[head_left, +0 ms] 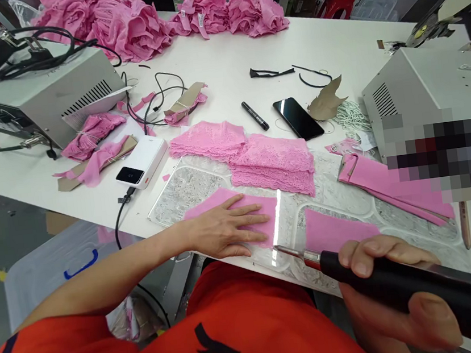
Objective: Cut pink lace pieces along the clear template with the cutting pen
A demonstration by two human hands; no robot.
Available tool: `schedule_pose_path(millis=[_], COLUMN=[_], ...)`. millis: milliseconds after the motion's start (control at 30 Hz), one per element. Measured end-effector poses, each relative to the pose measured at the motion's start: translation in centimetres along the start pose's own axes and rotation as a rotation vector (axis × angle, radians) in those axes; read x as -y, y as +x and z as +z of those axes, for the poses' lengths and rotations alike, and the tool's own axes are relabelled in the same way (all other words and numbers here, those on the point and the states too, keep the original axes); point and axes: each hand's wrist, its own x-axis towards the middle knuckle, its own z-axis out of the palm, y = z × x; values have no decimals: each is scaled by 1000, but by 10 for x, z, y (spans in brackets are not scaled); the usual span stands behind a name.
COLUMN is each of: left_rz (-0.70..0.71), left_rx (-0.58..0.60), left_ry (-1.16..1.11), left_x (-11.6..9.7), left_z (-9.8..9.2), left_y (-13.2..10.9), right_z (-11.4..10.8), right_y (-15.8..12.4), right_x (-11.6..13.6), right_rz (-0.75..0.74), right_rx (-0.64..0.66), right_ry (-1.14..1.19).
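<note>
Find table (212,59) bearing board (196,184); black tool (386,281) gripped in curled right hand (390,318); pink cloth (208,202) flat on board beneath left hand (227,228), spread wide, palm-down, grasping nothing; press evenly against creep; steady tip (290,250) just beside cloth edge, clear of fingers.

We rest our left hand (219,227) flat below centre, fingers (251,219) spread; our right hand (388,318) curls at lower right.
</note>
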Motion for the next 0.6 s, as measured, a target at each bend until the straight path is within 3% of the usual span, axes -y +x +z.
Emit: schedule_pose_path(millis=[600], left_rz=[-11], left_rx=[35], left_ry=[31], left_x=[-1], left_z=[3], left_y=[0], right_z=[6], right_y=[3], right_x=[-4], right_rz=[-10], right_rx=[74], right_ry=[-31])
